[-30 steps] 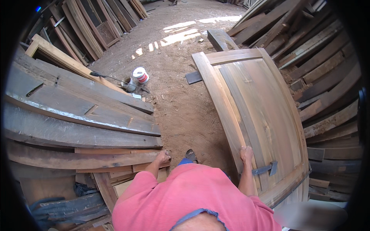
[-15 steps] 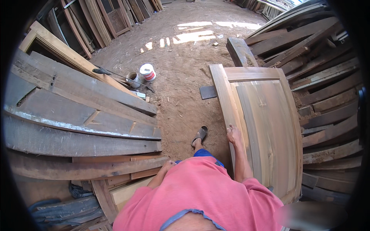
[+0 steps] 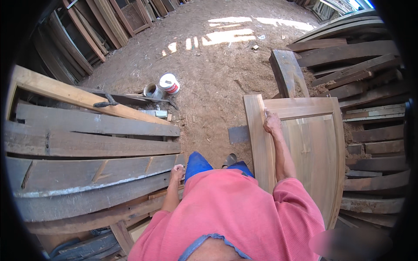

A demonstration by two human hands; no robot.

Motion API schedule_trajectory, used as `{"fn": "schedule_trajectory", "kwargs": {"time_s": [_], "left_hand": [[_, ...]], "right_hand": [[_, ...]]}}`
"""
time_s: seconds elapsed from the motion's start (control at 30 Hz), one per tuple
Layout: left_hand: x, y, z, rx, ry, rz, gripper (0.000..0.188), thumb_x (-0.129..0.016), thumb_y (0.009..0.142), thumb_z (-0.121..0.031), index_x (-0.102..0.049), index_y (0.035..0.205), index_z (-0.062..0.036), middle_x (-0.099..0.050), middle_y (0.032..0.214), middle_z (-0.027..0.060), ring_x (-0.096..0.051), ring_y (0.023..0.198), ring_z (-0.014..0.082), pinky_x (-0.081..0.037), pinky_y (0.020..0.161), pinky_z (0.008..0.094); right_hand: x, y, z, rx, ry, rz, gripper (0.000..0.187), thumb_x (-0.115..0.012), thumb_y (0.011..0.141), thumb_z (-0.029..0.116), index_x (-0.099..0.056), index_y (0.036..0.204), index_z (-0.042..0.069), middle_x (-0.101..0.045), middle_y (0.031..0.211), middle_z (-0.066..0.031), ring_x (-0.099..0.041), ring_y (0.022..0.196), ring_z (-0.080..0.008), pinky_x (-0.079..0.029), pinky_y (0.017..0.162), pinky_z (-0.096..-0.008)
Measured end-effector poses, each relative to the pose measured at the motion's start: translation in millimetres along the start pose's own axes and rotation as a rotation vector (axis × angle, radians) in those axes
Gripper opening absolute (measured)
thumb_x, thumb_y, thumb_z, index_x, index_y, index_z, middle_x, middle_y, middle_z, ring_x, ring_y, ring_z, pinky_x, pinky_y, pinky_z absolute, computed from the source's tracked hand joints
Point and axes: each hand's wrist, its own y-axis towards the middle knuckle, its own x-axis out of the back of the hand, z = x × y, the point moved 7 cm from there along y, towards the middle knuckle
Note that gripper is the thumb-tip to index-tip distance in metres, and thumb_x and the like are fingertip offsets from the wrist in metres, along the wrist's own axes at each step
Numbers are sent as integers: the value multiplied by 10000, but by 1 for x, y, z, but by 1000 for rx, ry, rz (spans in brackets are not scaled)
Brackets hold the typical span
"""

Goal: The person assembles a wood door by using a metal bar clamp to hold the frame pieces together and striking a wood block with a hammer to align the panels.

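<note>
"How's the light?"
"Soft and even over the wooden panel [image 3: 305,150], but sun patches [image 3: 228,38] burn out white on the dirt floor [image 3: 209,69]."
"Shadows?"
"Deepest around the leaning boards [image 3: 69,41], upper left."
"Sharpness?"
"Fair centrally; a blurred smudge [image 3: 350,242] sits lower right, and planks [image 3: 374,189] bend near the black rim [image 3: 411,217]."

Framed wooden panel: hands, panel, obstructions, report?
Right hand at far left corner of framed wooden panel, grip unclear. Left hand beside stacked boards, contact unclear. Dark flat piece juts past panel's left edge.
</note>
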Motion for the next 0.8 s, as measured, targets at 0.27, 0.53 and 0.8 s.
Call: {"fn": "schedule_trajectory", "kwargs": {"time_s": [0.27, 0.53, 0.8], "left_hand": [[4, 64, -69, 116, 163, 83, 345, -616, 952, -274, -575, 1226, -69, -658, 955, 78, -609, 684, 150, -498, 583, 296], [73, 177, -221, -2, -336, -57, 475, -632, 967, -285, -432, 1359, -107, -625, 951, 26, -592, 679, 129, -501, 569, 259], [212, 226, -338, -402, -633, -483, 700, -768, 870, -358, -394, 1322, 25, -518, 835, -1, -495, 616, 71, -403, 519, 213]], "right_hand": [[25, -7, 18, -120, -7, 39, 418, -543, 824, 181, -655, 1218, 97, -638, 1033, -261, -627, 1010, -422, -511, 885, -495], [13, 106, 63, 76, -180, 5, 474, -530, 840, 160, -594, 1282, 0, -699, 991, -221, -663, 884, -338, -532, 860, -418], [22, 58, 168, -147, -149, 6, 503, -518, 859, 237, -598, 1293, -4, -682, 1026, -296, -660, 1004, -439, -517, 892, -499]]}}
